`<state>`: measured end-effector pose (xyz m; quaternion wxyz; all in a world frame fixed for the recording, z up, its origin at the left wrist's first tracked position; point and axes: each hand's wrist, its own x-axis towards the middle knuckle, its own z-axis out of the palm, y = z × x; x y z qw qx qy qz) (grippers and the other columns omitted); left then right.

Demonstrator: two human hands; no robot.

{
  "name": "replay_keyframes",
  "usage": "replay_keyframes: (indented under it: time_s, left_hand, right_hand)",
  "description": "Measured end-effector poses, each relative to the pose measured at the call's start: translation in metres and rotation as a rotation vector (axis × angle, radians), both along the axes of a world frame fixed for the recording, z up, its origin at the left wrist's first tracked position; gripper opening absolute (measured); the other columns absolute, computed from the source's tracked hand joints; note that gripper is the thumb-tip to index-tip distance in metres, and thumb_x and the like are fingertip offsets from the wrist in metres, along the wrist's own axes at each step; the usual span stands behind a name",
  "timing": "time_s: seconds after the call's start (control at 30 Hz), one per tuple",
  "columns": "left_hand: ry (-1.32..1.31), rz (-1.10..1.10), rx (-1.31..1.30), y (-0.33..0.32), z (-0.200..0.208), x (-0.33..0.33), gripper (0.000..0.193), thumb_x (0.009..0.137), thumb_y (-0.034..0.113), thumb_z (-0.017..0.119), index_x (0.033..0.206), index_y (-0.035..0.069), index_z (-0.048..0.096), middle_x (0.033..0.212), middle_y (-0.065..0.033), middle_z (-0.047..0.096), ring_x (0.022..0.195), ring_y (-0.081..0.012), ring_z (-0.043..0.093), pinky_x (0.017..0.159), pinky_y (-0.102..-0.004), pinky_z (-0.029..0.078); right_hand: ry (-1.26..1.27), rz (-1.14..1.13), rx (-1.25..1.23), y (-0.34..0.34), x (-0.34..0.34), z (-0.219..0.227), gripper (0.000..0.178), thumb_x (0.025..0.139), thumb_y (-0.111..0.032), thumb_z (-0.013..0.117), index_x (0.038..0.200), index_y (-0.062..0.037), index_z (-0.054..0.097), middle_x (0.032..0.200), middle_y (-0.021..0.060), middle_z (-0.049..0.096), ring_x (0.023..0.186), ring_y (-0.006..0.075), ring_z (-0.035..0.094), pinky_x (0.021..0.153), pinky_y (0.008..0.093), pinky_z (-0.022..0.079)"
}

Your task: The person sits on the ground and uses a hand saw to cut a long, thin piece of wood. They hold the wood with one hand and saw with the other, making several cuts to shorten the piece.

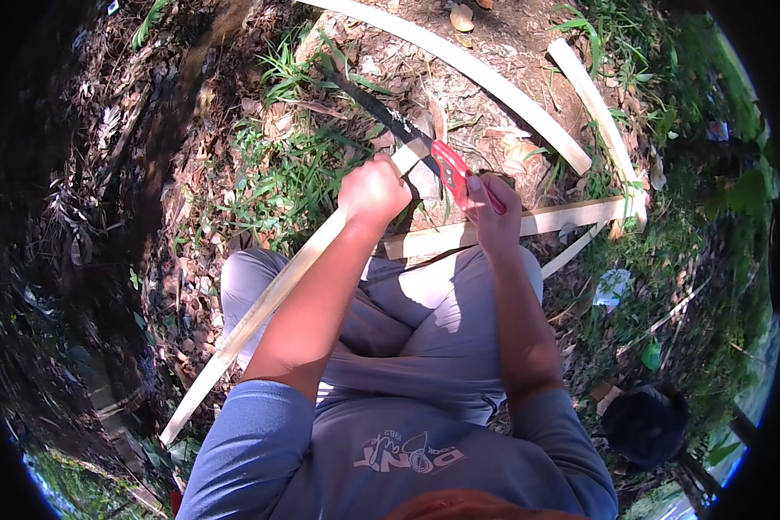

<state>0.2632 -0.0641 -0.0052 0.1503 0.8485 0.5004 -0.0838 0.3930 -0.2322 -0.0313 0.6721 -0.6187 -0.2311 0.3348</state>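
Note:
My left hand (374, 192) is closed round a long pale wooden strip (273, 296), just below its upper end. The strip slants down across my left knee to the ground at the lower left. In my right hand (496, 215) is the red handle of a machete (451, 170). Its dark blade points up and left, and it meets the strip's upper end just beyond my left fist. Pale bits of wood cling to the blade. My right fingers are wrapped round the handle's rear part.
Another wooden piece (572, 215) lies just past my crossed legs. A long strip (459, 61) and a shorter one (596, 104) rest farther off on leaf-strewn ground. Grass tufts (277, 173) grow ahead on the left. A dark rounded object (646, 426) sits at my right.

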Motion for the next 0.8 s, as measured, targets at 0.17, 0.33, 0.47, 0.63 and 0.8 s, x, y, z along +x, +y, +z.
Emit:
replay_keyframes:
  time_s: [0.17,0.33,0.47,0.63,0.8]
  left_hand:
    - [0.043,-0.016,-0.035,0.004,0.005,0.003,0.039,0.088,0.04,0.075,0.107,0.007,0.078,0.103,-0.0186,0.08,0.097,-0.037,0.078,0.088,-0.0478,0.063]
    - [0.053,-0.021,-0.024,0.003,0.006,0.003,0.029,0.09,0.034,0.072,0.095,0.008,0.083,0.099,-0.0189,0.08,0.094,-0.0353,0.08,0.085,-0.0452,0.065]
    - [0.043,-0.032,0.001,0.007,-0.003,0.0,0.026,0.09,0.031,0.071,0.096,0.008,0.083,0.099,-0.0188,0.08,0.093,-0.0345,0.08,0.085,-0.0451,0.064]
    - [0.051,-0.036,-0.057,0.009,-0.003,0.002,0.031,0.09,0.036,0.075,0.101,0.008,0.082,0.099,-0.0182,0.08,0.094,-0.0351,0.079,0.086,-0.0461,0.064]
    - [0.052,-0.013,-0.046,0.007,-0.001,0.002,0.03,0.089,0.035,0.075,0.102,0.009,0.082,0.099,-0.0179,0.08,0.094,-0.0347,0.079,0.086,-0.0457,0.064]
  right_hand:
    - [-0.142,-0.006,-0.006,0.002,-0.006,0.015,0.02,0.103,-0.018,0.073,0.098,0.0017,0.069,0.07,0.0007,0.063,0.065,0.0029,0.05,0.059,0.0236,0.038]
    - [-0.111,-0.032,0.042,0.001,-0.01,0.007,0.022,0.103,-0.011,0.069,0.119,0.0044,0.071,0.082,0.0075,0.072,0.073,0.0049,0.058,0.063,0.0259,0.046]
    - [-0.166,-0.037,0.073,0.013,-0.008,0.016,0.026,0.104,-0.014,0.07,0.122,0.0053,0.073,0.09,0.0028,0.069,0.071,0.0038,0.053,0.061,0.0228,0.042]
    - [-0.163,-0.009,0.031,0.058,-0.005,0.012,0.03,0.106,-0.025,0.071,0.11,0.0044,0.076,0.084,0.0013,0.069,0.073,0.0044,0.057,0.062,0.0249,0.044]
    - [-0.111,0.048,0.072,0.069,-0.012,0.016,0.035,0.107,-0.026,0.069,0.122,0.0043,0.074,0.08,-0.0025,0.067,0.066,0.0046,0.054,0.059,0.0254,0.044]
